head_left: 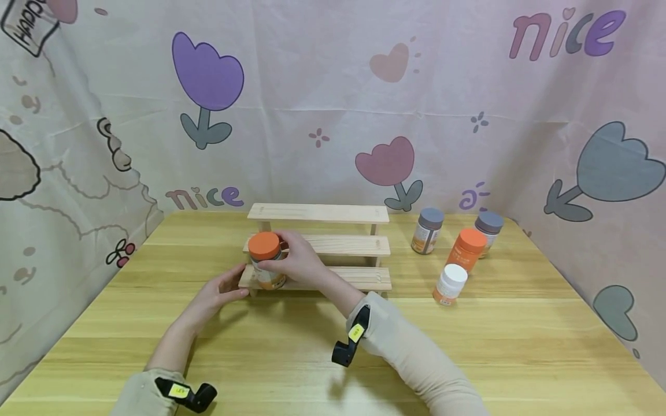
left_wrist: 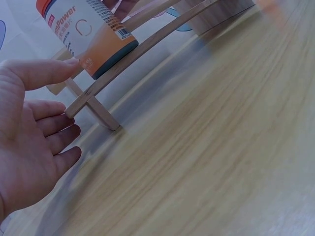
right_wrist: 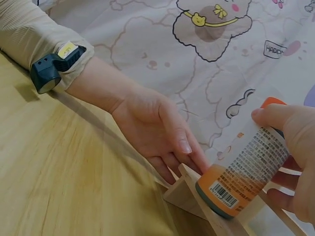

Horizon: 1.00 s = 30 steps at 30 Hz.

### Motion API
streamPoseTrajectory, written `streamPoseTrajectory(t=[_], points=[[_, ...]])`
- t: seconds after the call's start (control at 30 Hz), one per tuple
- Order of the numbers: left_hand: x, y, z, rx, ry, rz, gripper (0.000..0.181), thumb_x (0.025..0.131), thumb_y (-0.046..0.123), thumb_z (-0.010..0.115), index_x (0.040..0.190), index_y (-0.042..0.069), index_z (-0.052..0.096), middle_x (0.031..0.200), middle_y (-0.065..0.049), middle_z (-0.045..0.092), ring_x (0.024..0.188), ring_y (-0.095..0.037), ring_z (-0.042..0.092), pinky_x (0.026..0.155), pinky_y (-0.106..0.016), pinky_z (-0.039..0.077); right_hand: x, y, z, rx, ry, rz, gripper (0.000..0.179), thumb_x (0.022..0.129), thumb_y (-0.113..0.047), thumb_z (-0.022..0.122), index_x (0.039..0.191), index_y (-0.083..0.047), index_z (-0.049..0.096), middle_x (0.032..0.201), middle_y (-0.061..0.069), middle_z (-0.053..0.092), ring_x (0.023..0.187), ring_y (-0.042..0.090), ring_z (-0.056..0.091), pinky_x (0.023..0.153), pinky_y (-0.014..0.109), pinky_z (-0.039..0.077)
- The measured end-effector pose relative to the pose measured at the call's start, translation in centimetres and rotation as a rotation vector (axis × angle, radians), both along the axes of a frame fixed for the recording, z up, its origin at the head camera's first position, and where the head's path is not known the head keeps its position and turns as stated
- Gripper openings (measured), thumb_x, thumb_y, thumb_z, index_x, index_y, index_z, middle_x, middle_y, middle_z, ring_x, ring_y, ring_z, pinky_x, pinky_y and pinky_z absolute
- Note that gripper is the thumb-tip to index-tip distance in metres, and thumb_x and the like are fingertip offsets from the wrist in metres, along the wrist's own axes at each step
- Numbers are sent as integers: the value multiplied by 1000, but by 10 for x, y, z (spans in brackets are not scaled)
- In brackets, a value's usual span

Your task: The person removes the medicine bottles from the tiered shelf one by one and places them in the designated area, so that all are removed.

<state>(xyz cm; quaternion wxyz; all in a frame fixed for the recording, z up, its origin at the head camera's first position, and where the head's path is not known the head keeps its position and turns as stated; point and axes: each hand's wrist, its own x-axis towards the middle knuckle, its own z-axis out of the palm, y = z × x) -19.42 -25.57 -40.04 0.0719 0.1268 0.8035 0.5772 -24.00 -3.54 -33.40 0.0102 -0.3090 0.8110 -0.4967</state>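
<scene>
My right hand [head_left: 299, 261] grips an orange-capped supplement bottle [head_left: 266, 263], thumb on one side and fingers on the other. The bottle stands upright on the left end of the lowest step of a three-tier wooden rack [head_left: 343, 278]. In the right wrist view, the base of the bottle [right_wrist: 236, 182] sits at the step's surface and its barcode label shows. My left hand [head_left: 215, 293] is at the rack's left end, fingers extended. The left wrist view shows its fingertips [left_wrist: 64, 120] right at the end of the bottom step, the thumb close to the bottle.
To the right of the rack stand two blue-grey-capped bottles [head_left: 428, 231], [head_left: 489, 228], an orange bottle [head_left: 466, 249] and a small white-capped bottle [head_left: 450, 285]. A printed cloth [head_left: 312, 75] hangs behind and beside the wooden table [head_left: 291, 358].
</scene>
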Motion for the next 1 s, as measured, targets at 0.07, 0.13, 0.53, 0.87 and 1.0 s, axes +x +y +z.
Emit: streamPoseTrajectory(t=[0.07,0.13,0.53,0.87,1.0], points=[[0,0,0,3,-2,-3,71,92,16,56,145,-6,16,148,-28,18,133,-45,20,105,-57,21,1,0,0,4,5,-7,56,76,-23,77,125,-9,54,113,1,56,98,11,55,80,22,48],[-1,0,0,5,-3,-6,71,92,16,56,145,-6,16,148,-28,18,133,-44,20,105,-57,21,2,1,0,11,26,-8,55,76,-22,78,124,-9,54,112,1,56,97,11,55,79,20,47],[0,-1,0,-21,-10,2,72,92,18,57,146,-4,15,148,-28,17,133,-44,21,105,-57,22,7,11,-4,21,94,10,57,74,-22,79,123,-10,54,110,-1,57,92,8,55,76,20,49],[0,-2,-2,-8,-15,-6,72,92,18,56,146,-4,14,148,-29,17,133,-44,20,106,-56,20,12,33,-5,-6,69,0,57,74,-23,79,124,-10,54,110,-1,58,90,8,55,73,21,49],[-1,-2,-2,-7,-9,-8,71,92,16,56,146,-5,14,148,-29,16,133,-45,21,106,-56,20,14,42,-4,-15,52,-1,57,74,-22,79,124,-11,54,110,-1,58,90,9,56,74,22,49]])
